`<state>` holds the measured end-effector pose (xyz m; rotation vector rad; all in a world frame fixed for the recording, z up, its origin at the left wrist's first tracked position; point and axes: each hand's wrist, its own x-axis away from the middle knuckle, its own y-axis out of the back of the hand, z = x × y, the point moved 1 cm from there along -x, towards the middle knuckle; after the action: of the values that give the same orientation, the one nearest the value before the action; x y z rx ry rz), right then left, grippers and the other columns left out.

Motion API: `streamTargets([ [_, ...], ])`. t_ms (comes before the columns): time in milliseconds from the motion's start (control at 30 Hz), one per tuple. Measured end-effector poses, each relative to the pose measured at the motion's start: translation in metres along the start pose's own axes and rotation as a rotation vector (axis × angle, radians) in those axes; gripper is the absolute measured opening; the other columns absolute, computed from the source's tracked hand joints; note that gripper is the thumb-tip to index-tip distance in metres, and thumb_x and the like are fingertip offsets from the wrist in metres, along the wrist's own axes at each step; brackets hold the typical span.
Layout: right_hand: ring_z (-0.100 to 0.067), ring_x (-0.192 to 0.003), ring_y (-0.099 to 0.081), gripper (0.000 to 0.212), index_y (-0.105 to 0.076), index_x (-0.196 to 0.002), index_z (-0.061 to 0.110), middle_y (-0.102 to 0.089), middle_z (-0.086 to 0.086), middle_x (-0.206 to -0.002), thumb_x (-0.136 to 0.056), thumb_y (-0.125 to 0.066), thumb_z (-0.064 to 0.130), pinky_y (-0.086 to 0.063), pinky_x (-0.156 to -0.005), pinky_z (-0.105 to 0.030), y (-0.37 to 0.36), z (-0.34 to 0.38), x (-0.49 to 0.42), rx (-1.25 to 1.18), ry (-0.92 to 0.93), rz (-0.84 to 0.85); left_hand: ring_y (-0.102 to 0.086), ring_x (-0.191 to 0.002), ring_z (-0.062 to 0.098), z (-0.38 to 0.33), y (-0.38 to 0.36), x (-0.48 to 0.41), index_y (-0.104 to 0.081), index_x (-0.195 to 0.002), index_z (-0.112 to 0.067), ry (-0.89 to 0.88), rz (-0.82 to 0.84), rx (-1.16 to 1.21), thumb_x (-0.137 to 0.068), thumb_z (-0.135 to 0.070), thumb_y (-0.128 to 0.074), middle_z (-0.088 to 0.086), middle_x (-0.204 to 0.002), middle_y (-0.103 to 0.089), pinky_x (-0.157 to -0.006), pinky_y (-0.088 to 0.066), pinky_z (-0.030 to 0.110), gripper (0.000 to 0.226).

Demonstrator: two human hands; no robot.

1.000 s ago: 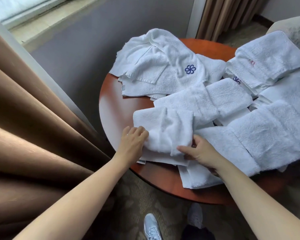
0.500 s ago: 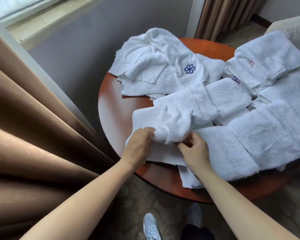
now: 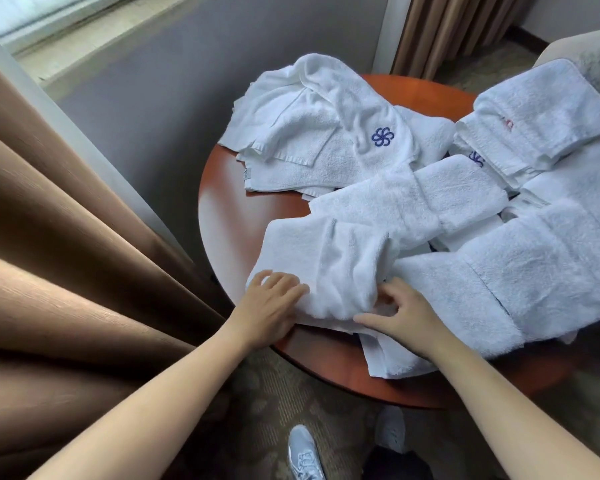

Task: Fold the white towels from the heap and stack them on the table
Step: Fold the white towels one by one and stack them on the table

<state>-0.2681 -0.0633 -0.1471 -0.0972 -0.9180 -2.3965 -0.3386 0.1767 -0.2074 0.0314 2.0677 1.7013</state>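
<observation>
Round wooden counter crowded with white towels; left hand flat on half-folded towel; right hand spread, fingertips pressing its near edge.

fluffy terry towels, glossy wooden table

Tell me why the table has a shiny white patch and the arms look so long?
Head view: light glares off the table's bare left side; the wide-angle lens stretches the arms; the left hand, right hand and towel look sharp.
</observation>
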Motion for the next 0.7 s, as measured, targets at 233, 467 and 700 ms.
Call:
streamTargets([
  [233, -0.020, -0.074, -0.056, 0.024, -0.059, -0.079, 0.002, -0.061, -0.013, -0.082, -0.088, -0.065, 0.023, -0.044, -0.066, -0.028, -0.015, 0.022, -0.006, -0.159, -0.106, -0.265, -0.050, -0.104, 0.021, -0.034, -0.009, 0.000, -0.048, -0.112, -0.020, 0.012, -0.089, 0.088, -0.068, -0.034, -0.057, 0.001, -0.111, -0.052, -0.094, -0.039, 0.041, 0.047],
  [467, -0.016, -0.099, -0.064, 0.020, -0.060, -0.107, 0.015, -0.067, -0.002, -0.106, -0.099, -0.047, 0.028, -0.054, -0.085, -0.034, -0.014, 0.019, -0.002, -0.443, -0.296, -0.113, -0.059, -0.091, 0.030, -0.022, -0.015, -0.014, -0.043, -0.108, -0.013, 0.174, 0.017, 0.216, -0.073, -0.021, -0.050, 0.009, -0.103, -0.060, -0.076, -0.048, 0.042, 0.037],
  [700, -0.015, -0.063, -0.060, 0.031, -0.062, -0.068, 0.007, -0.065, -0.004, -0.069, -0.076, -0.076, 0.032, -0.048, -0.060, -0.031, 0.002, 0.014, 0.003, 0.116, -0.367, 0.214, -0.044, -0.116, 0.026, -0.021, -0.020, -0.004, -0.048, -0.114, -0.015, 0.097, 0.162, 0.079, -0.065, -0.032, -0.063, 0.005, -0.115, -0.053, -0.086, -0.045, 0.055, 0.054],
])
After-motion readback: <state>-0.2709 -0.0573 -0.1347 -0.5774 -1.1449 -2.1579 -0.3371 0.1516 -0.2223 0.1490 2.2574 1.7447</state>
